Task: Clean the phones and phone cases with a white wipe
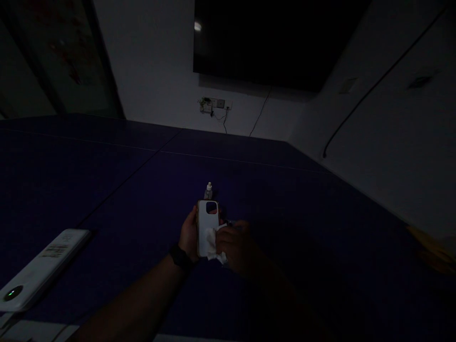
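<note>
A white phone case (pixel 205 222) with a dark camera cut-out is held upright in my left hand (pixel 190 234), whose fingers wrap its left edge and back. My right hand (pixel 233 242) pinches a crumpled white tissue (pixel 213 243) and presses it on the lower right of the case. Just beyond the case's top edge stands a small clear bottle (pixel 208 191) with a white cap, its base partly hidden by the case. A dark band sits on my left wrist. The room is very dim.
A long white power bank (pixel 44 268) with a green light lies at the left on the dark blue surface (pixel 142 190). A wall with sockets (pixel 215 103), cables and a large dark screen (pixel 270 42) rises behind. Something yellow (pixel 432 249) lies at the far right.
</note>
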The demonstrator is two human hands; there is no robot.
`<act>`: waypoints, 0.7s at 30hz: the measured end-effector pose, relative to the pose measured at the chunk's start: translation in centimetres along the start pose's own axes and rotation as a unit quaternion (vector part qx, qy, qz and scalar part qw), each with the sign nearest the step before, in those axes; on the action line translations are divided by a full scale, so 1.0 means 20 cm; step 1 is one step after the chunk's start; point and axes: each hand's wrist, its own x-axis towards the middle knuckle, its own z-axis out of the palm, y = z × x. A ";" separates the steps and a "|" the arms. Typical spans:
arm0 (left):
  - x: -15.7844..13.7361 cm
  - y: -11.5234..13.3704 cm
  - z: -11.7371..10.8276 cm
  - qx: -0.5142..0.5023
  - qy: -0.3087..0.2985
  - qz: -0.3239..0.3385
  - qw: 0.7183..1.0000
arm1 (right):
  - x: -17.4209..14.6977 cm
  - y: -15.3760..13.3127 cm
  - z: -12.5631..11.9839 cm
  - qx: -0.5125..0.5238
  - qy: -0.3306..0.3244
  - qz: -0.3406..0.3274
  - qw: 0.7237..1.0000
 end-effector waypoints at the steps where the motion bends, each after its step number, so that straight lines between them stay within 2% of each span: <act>1: -0.01 0.01 0.00 -0.003 0.001 -0.009 1.000 | 0.00 -0.01 0.01 0.019 -0.008 -0.006 1.000; 6: -0.01 0.03 0.01 -0.028 0.018 -0.014 0.999 | 0.01 -0.05 0.05 0.084 0.015 0.013 0.996; 10: 0.00 0.03 0.03 -0.039 0.021 -0.010 0.999 | 0.00 -0.02 0.03 0.035 0.031 0.052 0.998; 12: -0.01 0.02 0.03 -0.043 0.022 -0.016 0.999 | -0.01 0.00 0.02 0.007 0.020 0.050 0.999; 17: -0.02 0.01 0.02 -0.033 0.009 -0.029 0.999 | 0.00 0.02 0.03 -0.012 -0.058 0.010 0.998; 21: 0.00 -0.01 -0.02 -0.006 0.000 -0.014 1.000 | 0.00 -0.01 0.05 -0.007 -0.055 0.000 0.998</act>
